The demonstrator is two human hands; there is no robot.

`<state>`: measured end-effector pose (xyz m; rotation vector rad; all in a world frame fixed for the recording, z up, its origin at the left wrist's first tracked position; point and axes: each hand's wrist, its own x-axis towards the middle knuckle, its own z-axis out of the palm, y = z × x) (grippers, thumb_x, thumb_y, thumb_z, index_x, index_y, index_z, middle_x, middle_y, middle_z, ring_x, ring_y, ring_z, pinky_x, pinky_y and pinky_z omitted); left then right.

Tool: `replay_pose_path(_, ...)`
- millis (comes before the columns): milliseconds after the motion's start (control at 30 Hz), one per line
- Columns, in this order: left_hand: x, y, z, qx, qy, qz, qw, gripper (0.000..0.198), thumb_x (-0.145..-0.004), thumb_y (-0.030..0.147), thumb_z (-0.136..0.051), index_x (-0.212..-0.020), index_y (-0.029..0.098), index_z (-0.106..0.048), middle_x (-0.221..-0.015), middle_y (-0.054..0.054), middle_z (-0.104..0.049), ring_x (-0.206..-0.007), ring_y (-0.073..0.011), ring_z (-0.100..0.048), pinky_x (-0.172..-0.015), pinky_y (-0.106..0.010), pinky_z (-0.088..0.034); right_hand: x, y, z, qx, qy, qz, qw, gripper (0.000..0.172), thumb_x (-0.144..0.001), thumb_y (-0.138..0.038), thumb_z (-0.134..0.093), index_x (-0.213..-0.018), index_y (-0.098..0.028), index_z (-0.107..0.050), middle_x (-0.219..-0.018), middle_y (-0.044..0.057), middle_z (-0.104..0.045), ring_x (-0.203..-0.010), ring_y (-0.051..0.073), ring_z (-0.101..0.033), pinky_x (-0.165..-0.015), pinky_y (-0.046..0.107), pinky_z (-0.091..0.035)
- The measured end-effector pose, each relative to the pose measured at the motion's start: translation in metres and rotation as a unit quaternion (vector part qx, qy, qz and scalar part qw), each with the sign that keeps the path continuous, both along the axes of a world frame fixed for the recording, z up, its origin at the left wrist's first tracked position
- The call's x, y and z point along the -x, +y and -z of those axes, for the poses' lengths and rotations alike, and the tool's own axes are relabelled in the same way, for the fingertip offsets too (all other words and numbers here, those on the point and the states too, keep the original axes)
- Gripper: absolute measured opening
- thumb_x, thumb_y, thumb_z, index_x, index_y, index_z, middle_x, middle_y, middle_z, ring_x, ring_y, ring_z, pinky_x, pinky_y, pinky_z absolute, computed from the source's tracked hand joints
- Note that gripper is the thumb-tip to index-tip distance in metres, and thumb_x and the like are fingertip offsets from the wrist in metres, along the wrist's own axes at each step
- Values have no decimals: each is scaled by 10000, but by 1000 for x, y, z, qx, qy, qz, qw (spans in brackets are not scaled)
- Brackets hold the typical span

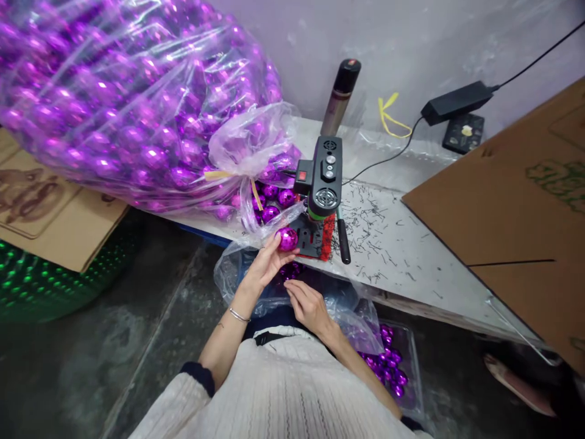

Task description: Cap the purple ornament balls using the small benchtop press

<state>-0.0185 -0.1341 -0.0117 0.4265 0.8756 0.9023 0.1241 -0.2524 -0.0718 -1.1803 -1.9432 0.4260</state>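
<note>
A shiny purple faceted ball (287,239) is held in the fingertips of my left hand (264,263), at the left front edge of a small black press (325,183) with a lever. Lower down, in front of my body, my right hand (307,303) has its thumb and fingers pinched together; anything between them is too small to make out. Beneath both hands, an open clear plastic bag (233,268) has more purple balls (291,270) in it. Loose purple balls (270,213) also lie just left of the press, by the bag neck.
A huge clear bag of purple balls (137,122) fills the left of the table (388,225). Short dark bits litter the tabletop right of the press. Behind it stands a spray can (340,97). A cardboard box (512,213) and a black power adapter (459,102) are at right.
</note>
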Motion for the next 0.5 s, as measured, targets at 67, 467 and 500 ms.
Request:
replay_pose_path(67,-4,3,0,-38,17,-15,999,408,-981,368,-639,-1379,291,-591,-1150,-39,-758,-921,-163,-768,-841,-291,-626,3,-4,1,3,-1,0,1000,378,-974,-124,-495,-1310,-222,-637,-1126,90,-769,-1044,169,-749,-928,302,-644)
replay_pose_path(467,-35,27,33,-276,342,-26,898,632,-895,409,-734,-1462,224,-527,-1415,-103,-653,-1325,-268,-614,-1152,-439,-469,4,-12,5,4,-42,21,999,314,-979,-125,-482,-1230,-187,-659,-1072,100,-773,-975,170,-758,-860,295,-653)
replay_pose_path(500,-36,28,35,-296,360,-19,885,620,-902,421,-727,-1456,223,-534,-1419,-107,-652,-1329,-271,-612,-1166,-446,-454,4,-11,5,5,-43,21,999,311,-977,-121,-484,-1225,-185,-661,-1071,99,-773,-976,171,-759,-859,293,-653)
